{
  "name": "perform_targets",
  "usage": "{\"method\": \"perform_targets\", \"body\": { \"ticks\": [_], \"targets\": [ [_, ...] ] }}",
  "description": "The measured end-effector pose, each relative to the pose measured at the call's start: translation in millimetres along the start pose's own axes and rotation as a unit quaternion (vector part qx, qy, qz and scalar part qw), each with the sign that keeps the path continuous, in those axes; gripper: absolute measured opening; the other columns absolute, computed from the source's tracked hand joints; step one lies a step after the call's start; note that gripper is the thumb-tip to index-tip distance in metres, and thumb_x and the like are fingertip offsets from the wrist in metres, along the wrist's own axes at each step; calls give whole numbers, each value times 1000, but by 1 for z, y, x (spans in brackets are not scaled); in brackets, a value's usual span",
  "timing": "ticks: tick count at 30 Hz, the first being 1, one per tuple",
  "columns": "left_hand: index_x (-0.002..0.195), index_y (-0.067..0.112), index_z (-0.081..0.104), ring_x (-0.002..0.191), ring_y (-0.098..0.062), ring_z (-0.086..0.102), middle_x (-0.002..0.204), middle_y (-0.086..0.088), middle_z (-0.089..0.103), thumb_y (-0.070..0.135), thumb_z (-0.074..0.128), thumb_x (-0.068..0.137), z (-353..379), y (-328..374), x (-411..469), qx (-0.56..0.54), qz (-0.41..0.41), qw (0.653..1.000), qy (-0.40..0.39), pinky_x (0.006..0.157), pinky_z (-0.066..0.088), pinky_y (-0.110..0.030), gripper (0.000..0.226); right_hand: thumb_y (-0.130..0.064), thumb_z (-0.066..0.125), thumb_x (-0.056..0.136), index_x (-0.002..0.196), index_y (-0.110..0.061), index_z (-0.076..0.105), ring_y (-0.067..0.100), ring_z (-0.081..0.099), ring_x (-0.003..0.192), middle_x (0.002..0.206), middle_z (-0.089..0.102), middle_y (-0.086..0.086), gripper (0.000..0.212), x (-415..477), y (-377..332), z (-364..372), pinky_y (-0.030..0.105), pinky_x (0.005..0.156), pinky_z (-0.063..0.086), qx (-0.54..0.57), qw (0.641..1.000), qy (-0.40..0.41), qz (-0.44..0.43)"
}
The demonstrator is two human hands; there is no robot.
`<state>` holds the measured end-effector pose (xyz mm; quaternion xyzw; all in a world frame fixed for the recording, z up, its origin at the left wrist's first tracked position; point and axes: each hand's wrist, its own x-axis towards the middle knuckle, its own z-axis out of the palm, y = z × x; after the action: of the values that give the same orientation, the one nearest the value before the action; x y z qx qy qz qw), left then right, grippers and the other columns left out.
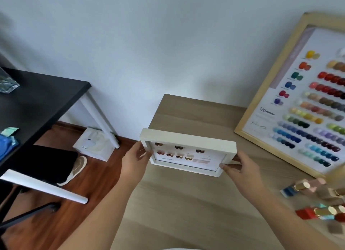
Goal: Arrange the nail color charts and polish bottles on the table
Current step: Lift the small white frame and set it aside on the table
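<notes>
Meanwhile, at a light wooden table (186, 203), a person steadies a small white-framed color chart (188, 152) over the table's far-left corner. At nine o'clock of the frame, the left hand (134, 162) clasps its left edge, thumb on the front lip. At three o'clock, the right hand (240, 167) closes on the lower right corner, fingertips on the front rim. The chart tilts back, swatches facing the wearer; whether its lower edge touches the tabletop cannot be told.

Toward two o'clock a large wood-framed color chart (302, 100) leans against the wall. At four o'clock, a cluster of polish bottles (321, 203) lies well apart.

Done well, the step likely calls for lowering both sides evenly, seating the base squarely near the wall, and releasing only once the frame stands steady, clear of the table edge.
</notes>
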<state>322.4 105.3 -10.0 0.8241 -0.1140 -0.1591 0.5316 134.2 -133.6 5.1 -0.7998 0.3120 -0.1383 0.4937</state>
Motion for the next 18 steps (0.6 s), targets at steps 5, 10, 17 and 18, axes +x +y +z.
{"method": "perform_targets", "body": {
  "ticks": [5,10,17,18],
  "targets": [
    [113,38,55,103,1,62,109,16,67,24,68,83,1,-1,-13,-22,-34,999,29,92,48,-28,36,-15,75,74,111,-48,48,-4,54,100,105,58,-23,57,-7,1,-8,19,79,45,-9,1000,-12,-16],
    [119,29,46,106,-9,59,111,10,59,27,70,81,18,-1,-57,-40,-72,995,59,85,47,-27,45,-19,74,74,120,-42,47,-3,51,103,108,52,-22,58,-27,6,-33,18,82,43,-15,999,-8,-34],
    [98,27,53,101,-13,62,102,3,64,13,70,80,123,31,-152,7,-20,999,-50,83,51,-32,29,-15,73,75,97,-44,57,-4,58,92,95,62,-14,40,-96,36,-121,15,75,49,-16,997,45,-69],
    [95,31,53,101,-11,61,102,4,64,13,71,80,143,39,-165,12,-8,997,-75,85,52,-32,30,-14,73,75,95,-42,59,-2,60,89,93,63,-12,38,-109,45,-139,16,74,50,-12,997,55,-59]
  ]
}}
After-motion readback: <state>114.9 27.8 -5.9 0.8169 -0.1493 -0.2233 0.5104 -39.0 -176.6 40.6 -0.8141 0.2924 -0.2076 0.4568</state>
